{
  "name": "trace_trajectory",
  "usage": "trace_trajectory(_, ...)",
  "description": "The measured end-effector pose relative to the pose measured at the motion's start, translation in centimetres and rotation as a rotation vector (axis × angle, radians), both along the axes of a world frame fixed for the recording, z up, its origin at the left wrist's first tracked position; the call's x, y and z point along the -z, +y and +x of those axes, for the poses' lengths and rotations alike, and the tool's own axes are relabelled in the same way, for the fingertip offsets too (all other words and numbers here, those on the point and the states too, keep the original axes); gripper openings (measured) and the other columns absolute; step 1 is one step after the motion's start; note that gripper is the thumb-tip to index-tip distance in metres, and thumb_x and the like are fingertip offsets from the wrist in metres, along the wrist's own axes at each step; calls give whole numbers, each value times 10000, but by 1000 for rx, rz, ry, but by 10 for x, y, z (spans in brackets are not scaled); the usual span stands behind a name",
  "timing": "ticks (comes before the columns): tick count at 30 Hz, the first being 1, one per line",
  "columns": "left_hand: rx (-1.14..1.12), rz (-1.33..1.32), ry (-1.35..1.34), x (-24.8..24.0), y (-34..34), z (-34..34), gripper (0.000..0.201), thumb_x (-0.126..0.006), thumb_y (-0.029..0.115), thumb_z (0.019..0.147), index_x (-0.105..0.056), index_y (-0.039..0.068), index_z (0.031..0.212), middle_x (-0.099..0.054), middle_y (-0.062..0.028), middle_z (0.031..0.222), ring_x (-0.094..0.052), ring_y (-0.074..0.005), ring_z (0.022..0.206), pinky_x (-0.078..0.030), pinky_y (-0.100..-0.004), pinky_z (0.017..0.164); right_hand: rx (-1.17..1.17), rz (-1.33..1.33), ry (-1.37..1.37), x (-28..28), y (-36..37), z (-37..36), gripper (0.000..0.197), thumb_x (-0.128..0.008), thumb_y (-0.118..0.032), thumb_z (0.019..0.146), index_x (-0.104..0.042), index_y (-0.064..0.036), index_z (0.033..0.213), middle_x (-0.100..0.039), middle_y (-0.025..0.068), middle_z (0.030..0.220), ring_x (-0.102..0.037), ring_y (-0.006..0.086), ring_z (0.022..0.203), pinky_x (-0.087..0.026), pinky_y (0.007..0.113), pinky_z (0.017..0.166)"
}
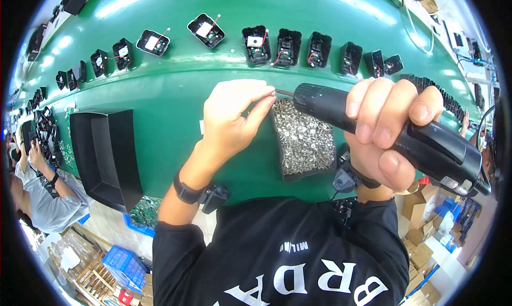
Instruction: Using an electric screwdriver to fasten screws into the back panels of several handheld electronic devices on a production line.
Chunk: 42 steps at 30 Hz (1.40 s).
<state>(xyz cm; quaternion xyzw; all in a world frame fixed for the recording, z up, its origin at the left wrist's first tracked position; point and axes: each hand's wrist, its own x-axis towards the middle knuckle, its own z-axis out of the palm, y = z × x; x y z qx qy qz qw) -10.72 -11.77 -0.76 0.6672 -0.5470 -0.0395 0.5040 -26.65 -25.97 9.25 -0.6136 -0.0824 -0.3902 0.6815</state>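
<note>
My right hand point(381, 119) is wrapped round a black electric screwdriver point(326, 104), held nearly level with its bit pointing left. My left hand point(230, 111) pinches a small screw point(273, 93) between thumb and forefinger, right at the tip of the bit. The fingertips hide most of the screw. Below the bit lies a dark shallow tray point(309, 175) filled with loose silvery screws point(304, 138). Ahead of my hands, a row of black plastic housings stands across the green bench; a nearer one point(207, 31) shows a circuit board, a white piece and red wires.
A large black bin point(133, 151) stands left of my left arm. More black housings point(288, 47) line the bench to both sides. At the far left another person point(48, 194) works over a pile of dark parts. A power cord point(486, 119) runs from the screwdriver's rear.
</note>
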Motion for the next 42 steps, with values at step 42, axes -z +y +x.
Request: trace_trajectory(42,-14,-74,-99,-12,8,6,181,-796,-8,731,-729,46,890,-739,-95,893,-700,-240,831,-529,-332,777,-23,76,-38,-8,3,12,489,-693,-127,728,-489,-125,1172,-554,-25,827,-540,133,712,-432,320,751)
